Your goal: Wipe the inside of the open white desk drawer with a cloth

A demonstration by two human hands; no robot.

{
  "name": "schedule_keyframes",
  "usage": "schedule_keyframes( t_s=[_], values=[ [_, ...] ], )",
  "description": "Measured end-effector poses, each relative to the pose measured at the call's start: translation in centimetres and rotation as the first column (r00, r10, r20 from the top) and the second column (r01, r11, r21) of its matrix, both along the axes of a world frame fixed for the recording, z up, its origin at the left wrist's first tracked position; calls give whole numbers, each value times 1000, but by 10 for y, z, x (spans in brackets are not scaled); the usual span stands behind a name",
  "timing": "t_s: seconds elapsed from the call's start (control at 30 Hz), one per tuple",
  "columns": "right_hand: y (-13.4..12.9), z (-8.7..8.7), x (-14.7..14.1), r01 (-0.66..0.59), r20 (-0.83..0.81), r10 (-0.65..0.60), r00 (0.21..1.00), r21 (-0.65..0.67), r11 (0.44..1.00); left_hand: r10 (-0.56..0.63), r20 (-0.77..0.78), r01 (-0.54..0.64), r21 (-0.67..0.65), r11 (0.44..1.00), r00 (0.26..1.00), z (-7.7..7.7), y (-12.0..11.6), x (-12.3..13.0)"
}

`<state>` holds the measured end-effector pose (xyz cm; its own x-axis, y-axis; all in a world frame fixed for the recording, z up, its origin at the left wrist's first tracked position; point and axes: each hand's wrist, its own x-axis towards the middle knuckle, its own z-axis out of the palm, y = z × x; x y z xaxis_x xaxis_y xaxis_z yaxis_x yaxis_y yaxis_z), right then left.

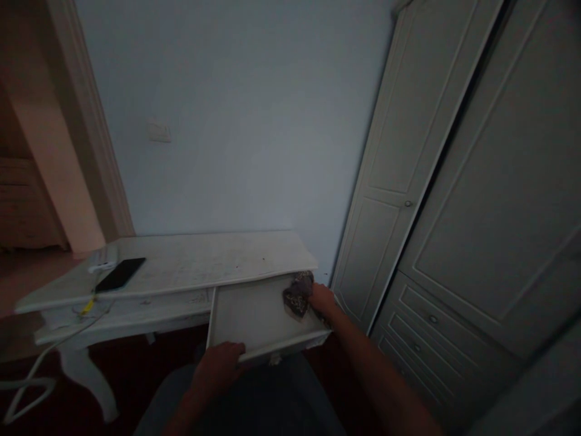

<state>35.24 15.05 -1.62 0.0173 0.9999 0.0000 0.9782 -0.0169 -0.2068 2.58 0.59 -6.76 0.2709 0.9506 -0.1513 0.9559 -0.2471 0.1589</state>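
Note:
A shallow white drawer (254,315) is pulled out from the white table (218,251) over my lap. My left hand (222,360) grips the front left corner of the drawer, fingers over its edge. At the drawer's right side, my right hand (323,301) is closed on a crumpled dark cloth (298,297) with a pale pattern. Part of the cloth bunches over the right wall and inner corner of the drawer. The right fingertips are partly hidden. A small knob (275,360) shows on the drawer front.
On the table's left end lie a black phone (121,274) and a white power strip (103,259), with a white cable (59,344) hanging down. A tall pale wardrobe (394,181) stands close on the right. A wall (236,121) rises behind the table.

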Motion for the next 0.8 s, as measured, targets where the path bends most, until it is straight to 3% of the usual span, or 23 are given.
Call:
schedule_keyframes(
  t_s=[0.17,0.37,0.43,0.53,0.6,0.7,0.8],
  values=[
    [-57,1,40,-122,-71,121,990,-14,992,-24,4,24,4,1000,1000,-1,-1,-2],
    [-90,29,75,-172,-231,199,952,134,976,-32,-32,31,-46,998,999,1,3,-6],
    [-98,37,74,-169,-402,243,883,210,963,-36,-40,34,-56,998,999,2,5,-7],
    [-108,42,62,-175,-688,334,644,293,940,-39,-56,35,-71,997,998,1,5,-13],
    [-110,42,50,-190,-773,363,520,310,931,-35,-68,30,-76,997,997,-1,3,-20],
    [-109,36,29,-188,-826,370,426,319,929,-21,-17,19,-96,995,1000,-4,-1,-33],
    [-106,31,5,-225,-820,398,411,332,916,30,276,-17,-47,999,961,10,-7,-34]
  ],
)
